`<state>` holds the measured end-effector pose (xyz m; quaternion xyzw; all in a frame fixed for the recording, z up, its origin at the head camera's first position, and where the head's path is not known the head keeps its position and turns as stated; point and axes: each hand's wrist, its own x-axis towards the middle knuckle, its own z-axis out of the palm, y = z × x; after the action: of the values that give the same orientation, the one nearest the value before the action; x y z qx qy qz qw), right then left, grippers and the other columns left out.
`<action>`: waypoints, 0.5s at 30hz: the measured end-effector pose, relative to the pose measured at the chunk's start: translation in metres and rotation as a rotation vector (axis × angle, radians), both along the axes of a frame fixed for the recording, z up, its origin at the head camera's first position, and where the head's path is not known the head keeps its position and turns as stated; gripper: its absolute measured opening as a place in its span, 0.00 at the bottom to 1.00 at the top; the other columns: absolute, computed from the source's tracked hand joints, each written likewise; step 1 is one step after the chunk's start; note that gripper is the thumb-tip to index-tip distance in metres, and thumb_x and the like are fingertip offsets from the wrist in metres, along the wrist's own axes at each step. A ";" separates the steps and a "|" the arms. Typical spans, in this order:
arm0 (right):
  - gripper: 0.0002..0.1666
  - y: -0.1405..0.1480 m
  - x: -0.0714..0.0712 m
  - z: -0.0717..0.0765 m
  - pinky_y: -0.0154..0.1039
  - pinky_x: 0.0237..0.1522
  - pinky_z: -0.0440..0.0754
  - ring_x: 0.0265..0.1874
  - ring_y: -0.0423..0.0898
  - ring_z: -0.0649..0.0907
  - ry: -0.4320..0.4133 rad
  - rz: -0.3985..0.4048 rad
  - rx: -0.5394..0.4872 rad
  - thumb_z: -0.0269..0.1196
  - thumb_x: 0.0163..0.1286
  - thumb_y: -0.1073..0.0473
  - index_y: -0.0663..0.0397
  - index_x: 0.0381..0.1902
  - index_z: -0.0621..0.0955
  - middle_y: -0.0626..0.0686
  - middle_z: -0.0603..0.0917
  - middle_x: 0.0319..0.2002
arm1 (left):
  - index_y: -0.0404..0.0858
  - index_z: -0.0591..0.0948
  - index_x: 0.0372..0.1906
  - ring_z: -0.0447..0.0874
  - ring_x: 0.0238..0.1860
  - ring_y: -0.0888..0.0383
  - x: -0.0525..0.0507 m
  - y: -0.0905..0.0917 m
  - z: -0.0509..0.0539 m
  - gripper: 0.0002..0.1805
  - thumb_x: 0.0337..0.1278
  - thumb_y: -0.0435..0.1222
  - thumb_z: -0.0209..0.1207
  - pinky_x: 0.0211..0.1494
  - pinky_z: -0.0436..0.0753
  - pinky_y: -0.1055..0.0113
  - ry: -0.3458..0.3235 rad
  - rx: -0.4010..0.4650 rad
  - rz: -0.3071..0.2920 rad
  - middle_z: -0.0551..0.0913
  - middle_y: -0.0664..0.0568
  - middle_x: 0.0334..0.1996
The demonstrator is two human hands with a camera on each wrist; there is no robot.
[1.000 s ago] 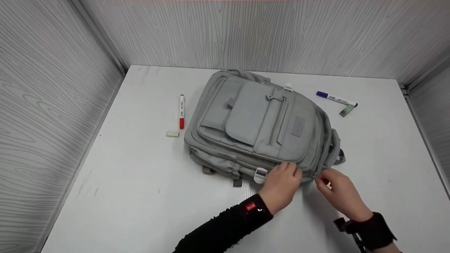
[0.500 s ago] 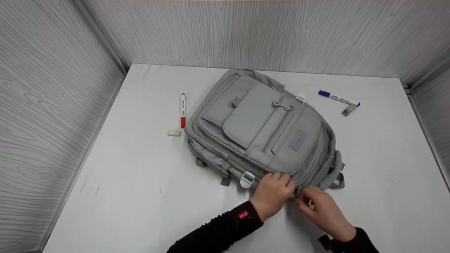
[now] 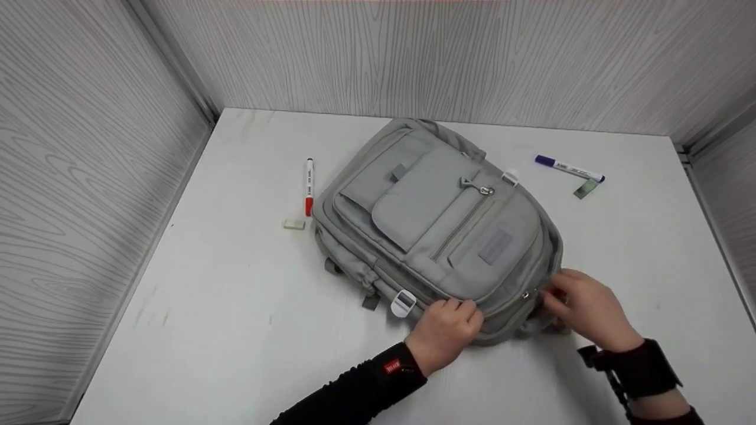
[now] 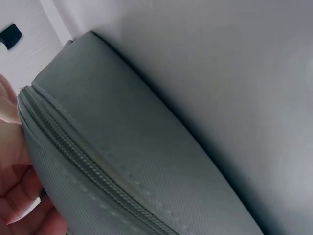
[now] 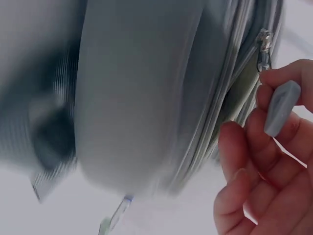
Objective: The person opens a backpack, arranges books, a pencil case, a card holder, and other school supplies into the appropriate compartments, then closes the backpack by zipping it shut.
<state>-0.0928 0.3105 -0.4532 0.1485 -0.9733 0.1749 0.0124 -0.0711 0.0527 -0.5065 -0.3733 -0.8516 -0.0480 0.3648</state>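
A grey backpack (image 3: 449, 212) lies front side up on the white table, turned at an angle. My left hand (image 3: 444, 332) grips its near edge, fingers curled over the fabric beside a zipper seam (image 4: 83, 156) that shows in the left wrist view. At the bag's lower right, my right hand (image 3: 590, 307) pinches a grey zipper pull (image 5: 282, 108). Its metal slider (image 5: 264, 44) sits on the zipper track, and a gap in the seam shows beside it in the right wrist view. The left fingertips are partly cut off in the left wrist view.
Left of the bag lie a red-capped marker (image 3: 309, 186) and a small pale eraser-like block (image 3: 294, 225). To the upper right, a blue-capped marker (image 3: 570, 169) touches a small green piece (image 3: 586, 188). Wood-grain panels (image 3: 449, 59) stand around the table's back and sides.
The backpack has swung clockwise, its top end coming nearer. My left hand has shifted left and nearer. My right hand went nearer and left, then back up and right with the zipper pull.
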 end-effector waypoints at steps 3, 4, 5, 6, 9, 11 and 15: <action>0.06 0.017 -0.018 0.006 0.35 0.26 0.72 0.25 0.41 0.78 0.004 -0.026 0.002 0.66 0.62 0.64 0.52 0.25 0.82 0.48 0.80 0.27 | 0.48 0.79 0.24 0.76 0.21 0.66 0.001 -0.008 0.000 0.07 0.43 0.33 0.65 0.21 0.71 0.74 -0.005 -0.002 -0.010 0.77 0.62 0.24; 0.06 0.022 -0.024 0.007 0.35 0.26 0.72 0.25 0.42 0.78 0.015 -0.033 0.003 0.66 0.62 0.64 0.53 0.25 0.82 0.48 0.80 0.26 | 0.48 0.79 0.24 0.76 0.21 0.66 0.001 -0.011 0.000 0.07 0.44 0.32 0.65 0.21 0.72 0.74 -0.010 -0.001 -0.015 0.77 0.62 0.24; 0.05 0.027 -0.030 0.008 0.36 0.25 0.71 0.25 0.42 0.78 0.021 -0.041 0.002 0.66 0.62 0.64 0.54 0.26 0.83 0.49 0.80 0.26 | 0.48 0.79 0.24 0.76 0.21 0.66 0.001 -0.014 0.000 0.07 0.44 0.32 0.65 0.21 0.72 0.74 -0.011 -0.004 -0.018 0.77 0.62 0.24; 0.05 0.030 -0.035 0.009 0.36 0.25 0.70 0.24 0.42 0.77 0.018 -0.050 0.004 0.66 0.62 0.64 0.55 0.27 0.83 0.50 0.80 0.26 | 0.48 0.80 0.25 0.76 0.22 0.66 0.000 -0.017 0.000 0.07 0.44 0.33 0.65 0.22 0.72 0.75 -0.013 -0.008 -0.023 0.78 0.62 0.25; 0.04 0.037 -0.048 0.011 0.37 0.24 0.69 0.23 0.43 0.76 0.002 -0.069 0.015 0.65 0.62 0.64 0.57 0.28 0.83 0.51 0.79 0.25 | 0.48 0.80 0.26 0.76 0.22 0.67 -0.002 -0.028 -0.001 0.07 0.45 0.33 0.66 0.22 0.72 0.76 -0.024 -0.018 -0.036 0.78 0.62 0.25; 0.05 0.038 -0.055 0.012 0.37 0.24 0.68 0.23 0.43 0.75 -0.021 -0.073 0.018 0.65 0.63 0.63 0.58 0.29 0.83 0.51 0.79 0.25 | 0.47 0.80 0.26 0.77 0.23 0.67 -0.004 -0.036 -0.002 0.06 0.46 0.33 0.66 0.23 0.73 0.76 -0.031 -0.029 -0.043 0.78 0.61 0.26; 0.06 0.037 -0.065 0.009 0.37 0.24 0.67 0.22 0.43 0.74 -0.049 -0.072 0.013 0.63 0.65 0.61 0.58 0.30 0.84 0.52 0.78 0.25 | 0.47 0.80 0.28 0.79 0.25 0.66 -0.009 -0.053 -0.003 0.06 0.47 0.32 0.65 0.25 0.77 0.75 -0.036 -0.047 -0.044 0.79 0.60 0.27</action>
<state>-0.1579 0.3470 -0.4444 0.1093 -0.9790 0.1717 -0.0062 -0.0802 -0.0007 -0.5095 -0.3993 -0.8507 -0.0426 0.3393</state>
